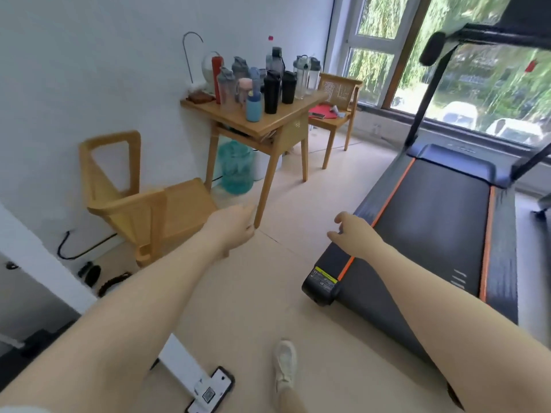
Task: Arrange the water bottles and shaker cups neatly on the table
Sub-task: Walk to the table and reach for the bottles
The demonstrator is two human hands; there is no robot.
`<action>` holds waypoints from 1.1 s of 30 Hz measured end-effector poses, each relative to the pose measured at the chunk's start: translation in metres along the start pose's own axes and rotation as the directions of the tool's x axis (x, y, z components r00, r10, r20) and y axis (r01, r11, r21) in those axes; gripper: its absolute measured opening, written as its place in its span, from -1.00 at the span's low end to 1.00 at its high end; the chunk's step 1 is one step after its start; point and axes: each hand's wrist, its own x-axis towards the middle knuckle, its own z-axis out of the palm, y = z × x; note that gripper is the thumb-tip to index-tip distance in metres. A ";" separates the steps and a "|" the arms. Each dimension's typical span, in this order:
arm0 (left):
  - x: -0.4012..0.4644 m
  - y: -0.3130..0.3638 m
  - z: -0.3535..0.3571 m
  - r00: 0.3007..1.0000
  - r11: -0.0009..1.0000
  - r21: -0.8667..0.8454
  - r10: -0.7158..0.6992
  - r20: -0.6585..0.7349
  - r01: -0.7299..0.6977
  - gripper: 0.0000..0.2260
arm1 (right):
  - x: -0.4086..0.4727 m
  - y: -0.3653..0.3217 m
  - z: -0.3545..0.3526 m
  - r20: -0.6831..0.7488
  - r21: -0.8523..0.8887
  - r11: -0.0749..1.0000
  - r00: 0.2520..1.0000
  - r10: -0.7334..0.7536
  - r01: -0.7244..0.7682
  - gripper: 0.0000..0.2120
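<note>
A small wooden table (293,106) stands against the white wall, some way ahead of me. Several bottles and shaker cups crowd its top: a red bottle (217,79), a light blue bottle (253,107), two black shaker cups (272,93), and clear ones with grey lids (301,76). My left hand (235,226) is stretched forward with its fingers curled and nothing in it. My right hand (353,234) reaches forward with loose, parted fingers, empty. Both hands are well short of the table.
A wooden chair (143,201) stands left of the table, another chair (337,99) with red items behind it. A large water jug (237,168) sits under the table. A treadmill (432,222) fills the right side. My foot (284,365) is on the floor.
</note>
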 end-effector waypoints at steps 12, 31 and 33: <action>0.353 -0.051 -0.080 0.961 0.958 -0.281 -0.131 -0.243 0.059 -0.58 | 0.348 -0.019 -0.126 -0.108 0.177 0.980 0.992 -0.070 0.089 -0.57; 0.851 -0.064 -0.114 0.945 0.890 -0.339 0.236 -0.227 -0.304 -0.58 | 0.773 0.014 -0.246 -0.317 0.255 0.964 0.936 0.153 -0.071 -0.67; 0.895 -0.048 -0.103 0.945 0.883 -0.348 0.261 -0.197 -0.316 -0.58 | 0.808 0.037 -0.260 -0.335 0.283 0.955 0.923 0.191 -0.095 -0.68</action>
